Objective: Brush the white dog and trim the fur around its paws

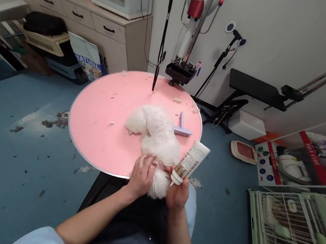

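Note:
A white fluffy dog [162,134] lies curled on a round pink grooming table [95,127], at the edge nearest me. My left hand [141,176] is closed on the dog's fur, fingers bent beside a patch of bare pinkish skin. My right hand [178,193] is wrapped round a white and brown squeeze bottle [190,163], its nozzle tilted downward beside the dog's white tuft of hair. The fingertips of my right hand are partly hidden behind the bottle. A lavender T-shaped grooming tool [182,130] rests on the table right of the dog.
A black strap [158,62] hangs over the table's far side. Beyond it stands a pole-mounted dryer with a black tray [180,74]. Wire cages [294,237] are at the right, drawers [77,14] at the back left. Hair clumps dot the table and blue floor.

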### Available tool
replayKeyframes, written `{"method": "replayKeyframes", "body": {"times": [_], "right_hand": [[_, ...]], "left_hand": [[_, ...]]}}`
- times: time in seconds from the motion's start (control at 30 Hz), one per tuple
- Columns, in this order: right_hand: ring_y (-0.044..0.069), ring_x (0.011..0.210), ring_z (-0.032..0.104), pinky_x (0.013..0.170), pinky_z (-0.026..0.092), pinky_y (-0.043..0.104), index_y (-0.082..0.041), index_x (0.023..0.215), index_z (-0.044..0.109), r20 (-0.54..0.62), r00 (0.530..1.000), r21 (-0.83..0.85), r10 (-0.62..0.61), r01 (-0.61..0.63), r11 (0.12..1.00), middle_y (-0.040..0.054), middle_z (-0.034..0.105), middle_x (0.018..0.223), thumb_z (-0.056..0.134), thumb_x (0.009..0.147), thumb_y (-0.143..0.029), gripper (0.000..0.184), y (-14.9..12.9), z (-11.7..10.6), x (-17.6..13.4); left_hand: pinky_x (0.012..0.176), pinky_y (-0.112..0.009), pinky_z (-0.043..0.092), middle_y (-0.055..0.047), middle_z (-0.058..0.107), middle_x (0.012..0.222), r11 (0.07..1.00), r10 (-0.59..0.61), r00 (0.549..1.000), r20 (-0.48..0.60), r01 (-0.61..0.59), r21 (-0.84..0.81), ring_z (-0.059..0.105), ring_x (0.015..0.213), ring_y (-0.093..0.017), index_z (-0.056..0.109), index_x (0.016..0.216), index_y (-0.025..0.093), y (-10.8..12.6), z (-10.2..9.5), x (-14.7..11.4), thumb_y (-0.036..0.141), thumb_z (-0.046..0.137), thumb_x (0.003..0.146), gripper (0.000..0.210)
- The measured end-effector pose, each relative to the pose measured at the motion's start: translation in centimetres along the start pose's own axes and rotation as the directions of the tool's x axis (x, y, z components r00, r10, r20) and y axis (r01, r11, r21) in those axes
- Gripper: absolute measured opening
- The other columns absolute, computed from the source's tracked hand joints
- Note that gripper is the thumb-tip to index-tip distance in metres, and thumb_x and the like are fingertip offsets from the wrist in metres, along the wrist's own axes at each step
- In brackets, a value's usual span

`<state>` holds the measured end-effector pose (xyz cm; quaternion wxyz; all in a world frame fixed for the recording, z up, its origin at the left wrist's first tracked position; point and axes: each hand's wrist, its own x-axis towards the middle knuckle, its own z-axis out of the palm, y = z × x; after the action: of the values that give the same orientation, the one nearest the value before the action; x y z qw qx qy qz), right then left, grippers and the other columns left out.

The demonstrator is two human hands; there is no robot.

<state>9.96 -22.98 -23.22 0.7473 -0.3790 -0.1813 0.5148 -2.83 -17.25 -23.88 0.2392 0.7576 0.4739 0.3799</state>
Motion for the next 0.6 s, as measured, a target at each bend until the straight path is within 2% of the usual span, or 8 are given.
{"method": "replayKeyframes", "body": {"times": [0.07, 0.13, 0.2, 0.27, 0.4, 0.5, 0.6], "right_hand": [[0.024, 0.086, 0.065, 0.097, 0.043, 0.048, -0.026, 0.098, 0.072, -0.016, 1.000, -0.004, -0.016, 0.016, 1.000, 0.0031, 0.073, 0.087, 0.060, 0.072, -0.063, 0.046, -1.6, -0.3, 0.2], [0.021, 0.083, 0.065, 0.094, 0.045, 0.046, -0.029, 0.103, 0.069, -0.030, 0.996, -0.025, -0.090, 0.089, 0.996, 0.0011, 0.072, 0.086, 0.064, 0.071, -0.060, 0.045, -3.2, -0.2, 0.3], [0.021, 0.086, 0.065, 0.092, 0.047, 0.044, -0.032, 0.109, 0.065, -0.013, 0.989, -0.051, -0.146, 0.145, 0.988, 0.0002, 0.072, 0.090, 0.066, 0.070, -0.058, 0.047, -4.6, 0.4, 0.0], [0.022, 0.094, 0.064, 0.092, 0.047, 0.045, -0.034, 0.115, 0.061, 0.028, 0.988, -0.078, -0.151, 0.153, 0.985, 0.0011, 0.071, 0.100, 0.070, 0.068, -0.056, 0.053, -5.3, 1.2, -0.3], [0.025, 0.098, 0.064, 0.093, 0.047, 0.048, -0.029, 0.113, 0.060, 0.093, 0.987, -0.175, -0.128, 0.143, 0.974, 0.0060, 0.068, 0.114, 0.078, 0.065, -0.042, 0.053, -4.8, 2.5, -0.3], [0.024, 0.099, 0.063, 0.092, 0.048, 0.044, -0.023, 0.112, 0.062, 0.115, 0.985, -0.253, -0.130, 0.155, 0.955, 0.0080, 0.066, 0.113, 0.077, 0.069, -0.035, 0.047, -3.6, 2.5, 0.2], [0.022, 0.097, 0.063, 0.091, 0.049, 0.039, -0.021, 0.115, 0.061, 0.116, 0.980, -0.273, -0.163, 0.190, 0.943, 0.0071, 0.065, 0.112, 0.076, 0.070, -0.031, 0.049, -3.0, 2.1, 0.5]], "left_hand": [[0.095, -0.043, 0.043, -0.015, 0.052, 0.115, 1.000, 0.010, 1.000, -0.004, -0.010, -0.022, 0.049, 0.111, -0.024, 0.052, 0.123, 0.011, -0.2, 0.1, -0.6, 0.022, 0.035, 0.092, 0.037], [0.094, -0.042, 0.043, -0.015, 0.052, 0.114, 0.998, 0.042, 0.999, -0.002, -0.042, -0.041, 0.049, 0.110, -0.024, 0.050, 0.125, 0.010, 0.2, 0.2, -0.9, 0.021, 0.035, 0.092, 0.038], [0.094, -0.042, 0.043, -0.015, 0.052, 0.114, 0.997, 0.071, 0.997, -0.001, -0.071, -0.033, 0.048, 0.109, -0.024, 0.048, 0.127, 0.010, 0.8, 0.4, -1.0, 0.023, 0.038, 0.091, 0.039], [0.092, -0.042, 0.043, -0.015, 0.051, 0.113, 0.996, 0.084, 0.996, 0.004, -0.084, -0.006, 0.049, 0.107, -0.025, 0.048, 0.127, 0.010, 1.4, 0.7, -0.9, 0.024, 0.040, 0.090, 0.040], [0.090, -0.042, 0.044, -0.015, 0.052, 0.111, 0.995, 0.090, 0.996, 0.015, -0.091, 0.042, 0.049, 0.104, -0.026, 0.051, 0.125, 0.011, 2.1, 1.1, -0.7, 0.025, 0.042, 0.089, 0.040], [0.089, -0.041, 0.044, -0.014, 0.052, 0.110, 0.995, 0.089, 0.996, 0.009, -0.089, 0.048, 0.050, 0.103, -0.025, 0.052, 0.124, 0.011, 2.3, 1.2, -0.5, 0.025, 0.042, 0.089, 0.039], [0.089, -0.041, 0.044, -0.015, 0.053, 0.110, 0.995, 0.089, 0.996, 0.014, -0.089, 0.044, 0.049, 0.102, -0.025, 0.052, 0.124, 0.010, 2.3, 1.2, -0.4, 0.024, 0.042, 0.088, 0.040]]}}
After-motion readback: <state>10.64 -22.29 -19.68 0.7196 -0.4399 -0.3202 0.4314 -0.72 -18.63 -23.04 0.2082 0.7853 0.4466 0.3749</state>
